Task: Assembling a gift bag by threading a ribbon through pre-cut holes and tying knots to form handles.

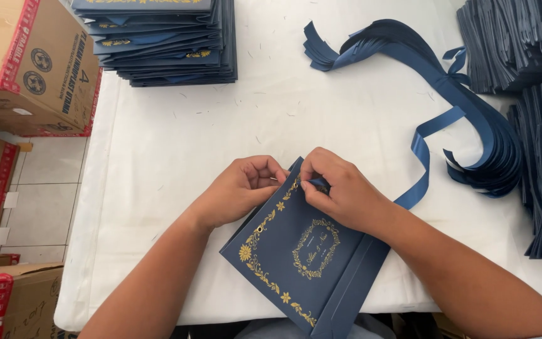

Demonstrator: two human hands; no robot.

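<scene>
Seen from above, a person's two bare hands work at the top edge of a flat navy paper bag (302, 254) printed with gold flowers and a gold wreath. The bag lies tilted on a white-covered surface (177, 157), its lower end hanging over the near edge. The left hand (239, 188) rests at the bag's upper corner, fingers curled and pressed together on the edge. The right hand (340, 188) lies over the bag's top, its fingers pinching the end of a navy ribbon (423, 163) against the bag near a small hole. The ribbon loops away to the right, toward a large bundle of matching ribbons (446, 81) spread in an arc. Stacks of the same folded bags stand at the far left (164, 44) and along the right side (534, 94). Cardboard boxes (26, 63) sit on the tiled floor (39, 188) to the left.
</scene>
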